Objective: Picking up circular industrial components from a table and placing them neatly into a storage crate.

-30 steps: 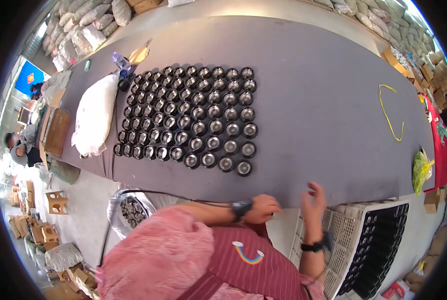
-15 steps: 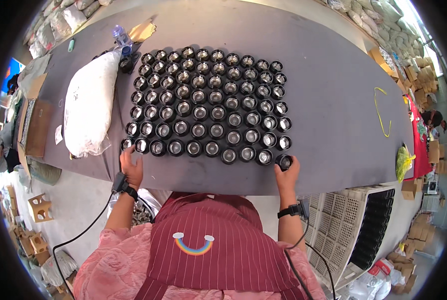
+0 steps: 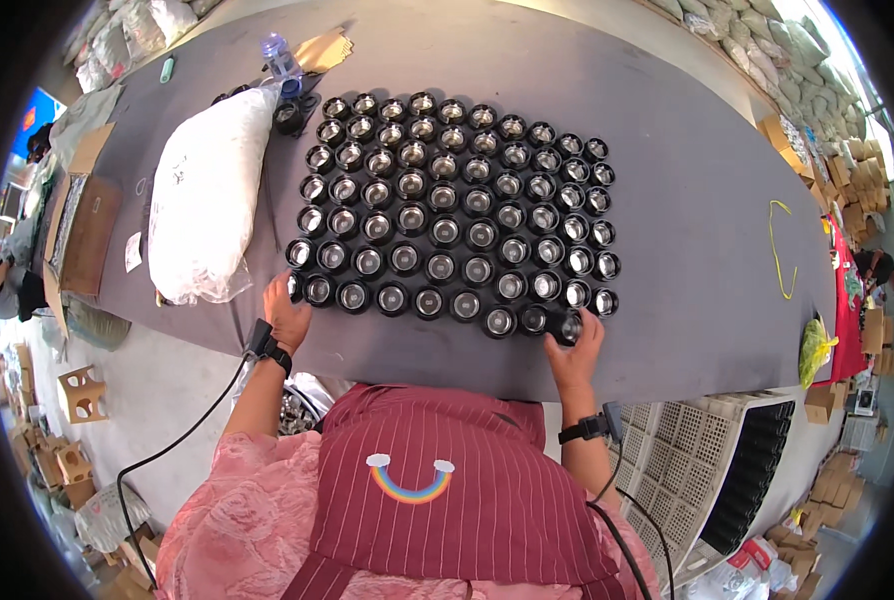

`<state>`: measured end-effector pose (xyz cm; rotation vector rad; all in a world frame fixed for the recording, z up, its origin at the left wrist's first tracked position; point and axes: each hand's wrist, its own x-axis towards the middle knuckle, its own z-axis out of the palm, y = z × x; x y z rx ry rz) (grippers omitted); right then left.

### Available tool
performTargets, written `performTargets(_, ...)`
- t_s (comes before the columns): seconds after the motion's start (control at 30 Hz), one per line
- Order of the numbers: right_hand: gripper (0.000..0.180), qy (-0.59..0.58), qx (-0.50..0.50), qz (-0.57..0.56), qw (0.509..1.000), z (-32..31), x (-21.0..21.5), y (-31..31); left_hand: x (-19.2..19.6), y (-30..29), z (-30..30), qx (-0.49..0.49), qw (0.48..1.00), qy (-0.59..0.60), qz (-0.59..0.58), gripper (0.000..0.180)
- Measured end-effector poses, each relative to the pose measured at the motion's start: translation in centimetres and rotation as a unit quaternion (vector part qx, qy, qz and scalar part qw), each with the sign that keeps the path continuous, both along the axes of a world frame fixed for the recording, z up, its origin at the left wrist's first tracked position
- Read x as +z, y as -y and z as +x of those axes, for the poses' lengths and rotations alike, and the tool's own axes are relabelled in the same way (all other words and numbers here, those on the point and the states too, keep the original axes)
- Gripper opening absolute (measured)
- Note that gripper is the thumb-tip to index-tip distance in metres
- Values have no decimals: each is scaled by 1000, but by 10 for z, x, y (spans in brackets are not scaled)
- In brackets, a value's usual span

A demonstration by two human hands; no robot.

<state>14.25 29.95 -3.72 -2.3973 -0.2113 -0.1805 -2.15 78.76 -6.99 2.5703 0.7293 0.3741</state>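
Several rows of small black round cups (image 3: 446, 232) with shiny metal insides stand close together on the dark grey table. At the near left corner my left hand (image 3: 287, 318) has its fingers closed round the outer side of the end cup (image 3: 294, 288). At the near right, my right hand (image 3: 576, 352) grips a black cup (image 3: 564, 327) between thumb and fingers. That cup is tilted and sits against the near row, beside an upright cup (image 3: 533, 318). Part of each held cup is hidden by my fingers.
A large white stuffed plastic bag (image 3: 207, 195) lies left of the cups. Beyond it stand a blue bottle (image 3: 281, 58) and brown cardboard (image 3: 325, 49). A yellow cord (image 3: 782, 250) and a yellow-green bag (image 3: 816, 355) lie at the right. Pale crates (image 3: 682, 450) stand below the table edge.
The whole view has shifted, so the cups appear farther right. My right hand has brought its cup leftward against the near row, and the cup now tilts. My left hand stays at the corner cup.
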Motion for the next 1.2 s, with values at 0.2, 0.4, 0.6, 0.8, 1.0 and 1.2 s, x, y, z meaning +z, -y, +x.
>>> performTargets(0.2,80,-54,71,-14,996,-1,-26,-36,9,-2,13,-55,998,10,-14,75)
performTargets(0.4,83,6,78,-46,996,-5,-29,-20,15,-2,9,42,999,9,-6,83)
performTargets(0.6,85,-6,71,-24,997,-4,-33,-18,-4,-25,6,11,995,-99,20,77)
performTargets(0.8,88,97,70,38,992,-19,3,-61,4,-46,-8,-6,996,-85,10,75)
performTargets(1.0,90,-20,126,-18,992,-32,-19,-73,35,-10,6,-45,991,88,-92,72)
performTargets(1.2,96,-2,161,16,987,-35,-25,-70,10,23,17,-90,989,56,-99,83)
